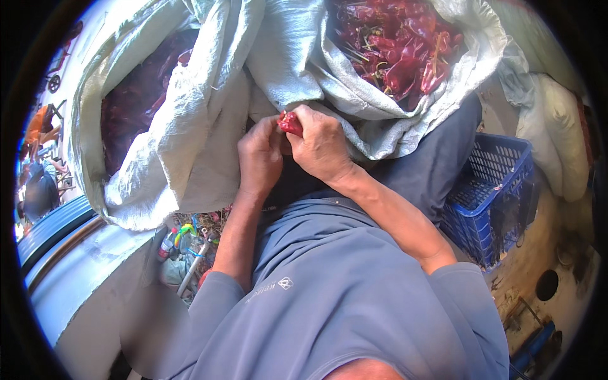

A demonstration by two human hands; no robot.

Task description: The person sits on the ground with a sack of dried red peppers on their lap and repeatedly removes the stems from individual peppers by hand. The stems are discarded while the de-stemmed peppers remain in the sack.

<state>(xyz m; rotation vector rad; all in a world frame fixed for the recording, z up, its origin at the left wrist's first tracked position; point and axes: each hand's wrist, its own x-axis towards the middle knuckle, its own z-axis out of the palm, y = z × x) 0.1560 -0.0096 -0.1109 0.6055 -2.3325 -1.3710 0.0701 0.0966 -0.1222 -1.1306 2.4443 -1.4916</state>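
Observation:
My right hand (320, 142) pinches a dried red chili pepper (289, 123) between thumb and fingers, over my lap. Close against it, my left hand (260, 154) grips the pepper's other end, its fingertips partly hidden. Beyond my right hand, a white woven sack (361, 92) with a rolled-down rim is full of dried red chilies (403, 52), several showing pale stems. On the left, a second white woven sack (147, 171) gapes open, and darker red chilies (137, 99) lie in its shade.
A blue plastic crate (484, 199) stands on the floor by my right leg. Beside my left forearm lies litter with a plastic bottle (166, 244) and a pale pipe (192, 270). Filled sacks (563, 137) stand at far right. People (40, 185) are at far left.

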